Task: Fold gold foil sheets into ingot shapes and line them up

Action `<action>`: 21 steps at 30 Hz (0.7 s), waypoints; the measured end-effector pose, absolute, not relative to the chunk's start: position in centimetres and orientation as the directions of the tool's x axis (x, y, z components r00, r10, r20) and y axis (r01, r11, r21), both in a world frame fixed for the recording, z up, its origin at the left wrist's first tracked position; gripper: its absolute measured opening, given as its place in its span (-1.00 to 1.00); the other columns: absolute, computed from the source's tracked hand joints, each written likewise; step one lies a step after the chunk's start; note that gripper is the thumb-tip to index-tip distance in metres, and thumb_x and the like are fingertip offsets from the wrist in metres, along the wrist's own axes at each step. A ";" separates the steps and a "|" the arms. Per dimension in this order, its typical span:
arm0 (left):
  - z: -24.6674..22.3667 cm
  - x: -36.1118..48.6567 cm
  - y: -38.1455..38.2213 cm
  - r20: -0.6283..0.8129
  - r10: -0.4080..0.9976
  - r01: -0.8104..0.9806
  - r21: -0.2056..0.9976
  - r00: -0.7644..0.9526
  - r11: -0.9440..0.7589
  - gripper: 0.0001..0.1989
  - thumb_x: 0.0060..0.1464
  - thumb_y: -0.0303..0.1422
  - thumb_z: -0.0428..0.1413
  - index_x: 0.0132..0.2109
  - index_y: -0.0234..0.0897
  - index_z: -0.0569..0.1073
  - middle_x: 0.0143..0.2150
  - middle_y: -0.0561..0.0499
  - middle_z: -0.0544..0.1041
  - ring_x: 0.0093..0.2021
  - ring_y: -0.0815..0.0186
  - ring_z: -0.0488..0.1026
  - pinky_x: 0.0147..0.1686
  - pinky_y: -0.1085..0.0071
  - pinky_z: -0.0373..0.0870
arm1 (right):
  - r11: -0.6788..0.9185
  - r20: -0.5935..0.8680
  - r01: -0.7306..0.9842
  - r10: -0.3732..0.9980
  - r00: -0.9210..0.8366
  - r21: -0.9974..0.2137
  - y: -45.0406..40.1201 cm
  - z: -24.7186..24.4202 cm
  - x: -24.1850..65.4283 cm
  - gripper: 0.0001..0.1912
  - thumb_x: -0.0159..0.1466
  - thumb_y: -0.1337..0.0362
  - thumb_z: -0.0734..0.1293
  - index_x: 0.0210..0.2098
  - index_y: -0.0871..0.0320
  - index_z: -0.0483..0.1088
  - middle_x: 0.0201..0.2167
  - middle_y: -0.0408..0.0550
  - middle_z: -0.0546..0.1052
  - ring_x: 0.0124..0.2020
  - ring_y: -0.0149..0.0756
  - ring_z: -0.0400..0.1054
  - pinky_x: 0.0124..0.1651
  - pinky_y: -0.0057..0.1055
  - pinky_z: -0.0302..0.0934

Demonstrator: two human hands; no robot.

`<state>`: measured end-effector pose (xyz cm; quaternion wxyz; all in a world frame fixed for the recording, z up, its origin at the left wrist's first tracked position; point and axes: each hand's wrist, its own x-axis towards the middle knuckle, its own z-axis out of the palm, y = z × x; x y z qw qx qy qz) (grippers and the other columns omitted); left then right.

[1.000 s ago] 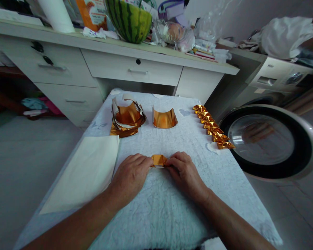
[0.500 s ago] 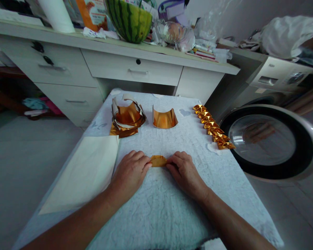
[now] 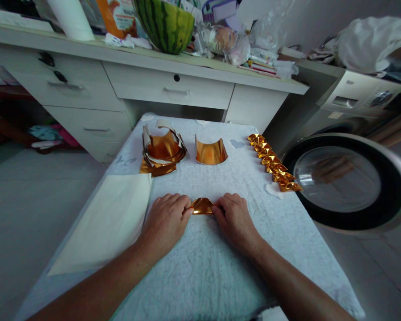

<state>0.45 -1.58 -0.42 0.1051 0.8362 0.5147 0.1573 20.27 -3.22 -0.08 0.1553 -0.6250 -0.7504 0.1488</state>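
Observation:
A small folded piece of gold foil paper (image 3: 202, 206) is held low over the cloth-covered table, its shiny face showing. My left hand (image 3: 170, 218) pinches its left end between thumb and fingers. At the right end, my right hand (image 3: 235, 219) grips it the same way. Beyond my hands stands a single curved sheet of gold foil paper (image 3: 211, 152). To its left is a pile of curled gold foil sheets (image 3: 163, 149). Along the right edge, several folded gold foil pieces (image 3: 270, 161) lie in an overlapping row.
White sheets of paper (image 3: 103, 223) lie at the table's left side. Behind the table (image 3: 200, 276) is a white drawer desk (image 3: 173, 91) with a cut watermelon (image 3: 167, 26) on top. A washing machine's open round door (image 3: 344, 180) stands close by the right edge.
The foil piece between my hands has tilted, so its dull yellow face gives way to a shiny, peaked one. Both hands stay at its ends, almost in place.

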 end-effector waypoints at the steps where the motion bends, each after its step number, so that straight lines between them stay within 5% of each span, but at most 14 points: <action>1: -0.3 0.5 -1.6 0.142 0.899 0.829 0.349 0.414 -0.437 -0.92 0.18 -0.42 0.08 -0.31 -0.22 0.37 -0.36 0.04 0.49 -0.29 0.21 0.40 -0.28 0.29 0.23 | 0.171 0.053 0.900 0.985 -0.164 -0.401 -3.2 -0.1 20.2 -0.82 0.34 0.27 0.28 -0.38 0.16 0.45 -0.36 -0.05 0.47 -0.26 -0.23 0.26 -0.17 -0.29 0.01; 9: 0.0 0.8 -1.9 0.070 0.937 0.872 0.348 0.342 -0.345 -0.95 0.18 -0.38 0.09 -0.19 -0.21 0.42 -0.25 0.00 0.52 -0.18 0.14 0.41 -0.19 0.23 0.21 | 0.128 0.047 0.940 0.992 -0.120 -0.317 -3.3 -0.1 19.8 -0.79 0.34 0.20 0.29 -0.40 0.15 0.40 -0.36 -0.06 0.46 -0.26 -0.21 0.25 -0.19 -0.29 -0.01; 21: -0.2 0.6 -1.5 0.039 0.948 0.815 0.500 0.317 -0.293 -0.96 0.11 -0.42 0.13 -0.27 -0.18 0.43 -0.23 0.05 0.50 -0.11 0.16 0.37 -0.13 0.23 0.18 | 0.149 0.072 0.895 0.989 -0.131 -0.421 -3.4 -0.3 20.1 -0.94 0.31 0.29 0.31 -0.25 0.11 0.43 -0.24 -0.05 0.42 -0.16 -0.16 0.21 -0.09 -0.24 0.03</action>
